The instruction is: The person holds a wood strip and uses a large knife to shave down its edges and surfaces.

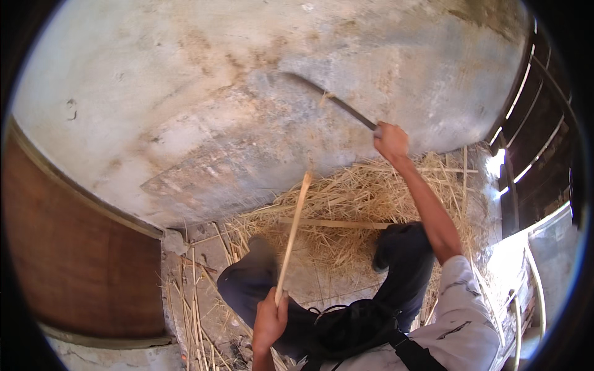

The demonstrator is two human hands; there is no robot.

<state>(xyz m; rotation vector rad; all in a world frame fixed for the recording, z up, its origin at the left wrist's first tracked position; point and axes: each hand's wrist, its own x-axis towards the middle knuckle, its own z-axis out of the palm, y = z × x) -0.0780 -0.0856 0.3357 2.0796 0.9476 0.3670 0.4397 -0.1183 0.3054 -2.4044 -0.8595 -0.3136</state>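
My right hand (391, 140), stretched far out to the front right, is closed around the handle of a long dark machete (346, 106). Its slightly curved blade points up and to the left, with a pale shaving (326, 96) on it. Low in the middle, my left hand (271, 318) grips the bottom end of a pale split bamboo stick (293, 232). The stick stands slanted between my knees, its frayed top apart from the blade. The grip hides the stick's lower end.
Bamboo shavings (346, 198) heap on the floor against a stained wall (235, 111). A flat strip (334, 223) lies across them between my feet. Long thin sticks (197, 309) lie at the left, near a brown wooden panel (80, 247). Dark slats (544, 136) stand at the right.
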